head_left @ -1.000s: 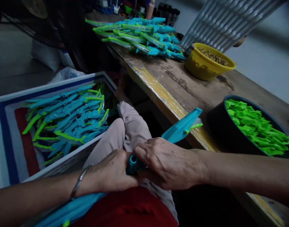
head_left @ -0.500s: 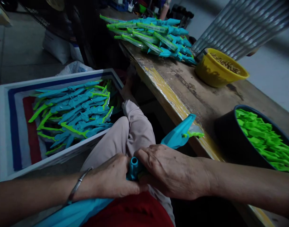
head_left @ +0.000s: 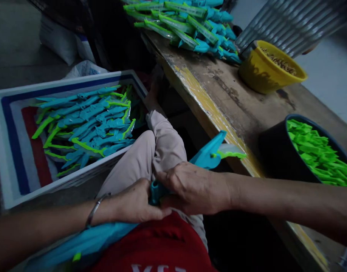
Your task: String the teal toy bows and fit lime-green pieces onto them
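Note:
Both hands are closed round a long blue plastic piece with green trim (head_left: pixel 206 155), held above my lap. My left hand (head_left: pixel 130 202) grips it on the left, thumb pointing toward the right hand. On its right side my right hand (head_left: pixel 194 189) wraps over it, the fingers mostly hidden. Between the hands a short blue tube end with a round hole (head_left: pixel 154 187) sticks up. The piece's pointed blue end and a green-edged clear part stick out beyond the right hand. Under my left forearm lies a blue length (head_left: pixel 105 238); whether it belongs to the same piece I cannot tell.
A white crate (head_left: pixel 26 198) on the left holds many similar blue and green pieces (head_left: pixel 96 121). More are piled (head_left: pixel 187 30) on the wooden bench (head_left: pixel 227 88). Also there are a yellow bowl of small brownish parts (head_left: pixel 264 77) and a dark tub (head_left: pixel 284 155) of green parts (head_left: pixel 318 151).
The view has shifted slightly. Both hands keep their grip on the blue piece, and its far end now shows a wider gap between the blue tip and the green-edged part.

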Demonstrator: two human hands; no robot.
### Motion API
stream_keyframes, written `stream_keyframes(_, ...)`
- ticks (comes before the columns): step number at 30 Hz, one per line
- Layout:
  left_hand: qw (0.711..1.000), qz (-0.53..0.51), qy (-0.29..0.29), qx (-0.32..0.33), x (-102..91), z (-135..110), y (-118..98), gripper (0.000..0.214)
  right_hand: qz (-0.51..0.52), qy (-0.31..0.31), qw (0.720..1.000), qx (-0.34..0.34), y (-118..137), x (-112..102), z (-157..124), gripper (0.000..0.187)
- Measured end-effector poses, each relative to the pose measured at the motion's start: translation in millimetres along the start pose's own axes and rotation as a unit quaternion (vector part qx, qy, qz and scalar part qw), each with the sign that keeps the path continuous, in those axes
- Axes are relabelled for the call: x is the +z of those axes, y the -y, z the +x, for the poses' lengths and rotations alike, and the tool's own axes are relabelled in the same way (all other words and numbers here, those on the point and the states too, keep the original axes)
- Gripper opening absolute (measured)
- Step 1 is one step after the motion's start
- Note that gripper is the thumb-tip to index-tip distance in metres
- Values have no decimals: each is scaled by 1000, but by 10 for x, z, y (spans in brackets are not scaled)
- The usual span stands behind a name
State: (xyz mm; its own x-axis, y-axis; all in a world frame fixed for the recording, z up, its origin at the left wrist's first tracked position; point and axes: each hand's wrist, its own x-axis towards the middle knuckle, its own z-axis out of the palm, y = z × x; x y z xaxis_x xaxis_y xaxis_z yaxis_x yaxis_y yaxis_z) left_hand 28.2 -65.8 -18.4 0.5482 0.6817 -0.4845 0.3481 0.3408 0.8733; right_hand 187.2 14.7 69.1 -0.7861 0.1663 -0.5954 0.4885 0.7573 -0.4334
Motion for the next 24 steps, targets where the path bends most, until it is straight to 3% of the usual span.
stream_keyframes(2,999,-35,0,26,-149,-9,-58,21,4,-24,999,22,-29,-132,7,28)
stream_keyframes(4,996,-84,15,34,-313,-42,-97,23,1,-104,995,8,-49,-254,-21,30)
stream_keyframes(7,979,-180,92,-24,-489,-144,-76,41,28,-270,960,-75,-53,-305,-99,34)
stream_keyframes(9,953,-259,147,-61,-530,-224,-16,55,59,-331,933,-131,-32,-222,-132,30)
stream_keyframes(12,929,-323,162,-72,-503,-315,84,64,85,-368,914,-151,47,17,-107,28)
stream_keyframes(17,932,-322,148,-70,-386,-359,187,60,130,-440,884,-90,220,344,19,35)
stream_keyframes(21,942,-302,143,-42,-315,-364,247,56,162,-412,894,-69,274,388,31,22)
stream_keyframes(24,942,-300,144,-41,-307,-385,258,59,192,-390,898,-66,269,377,-1,22)
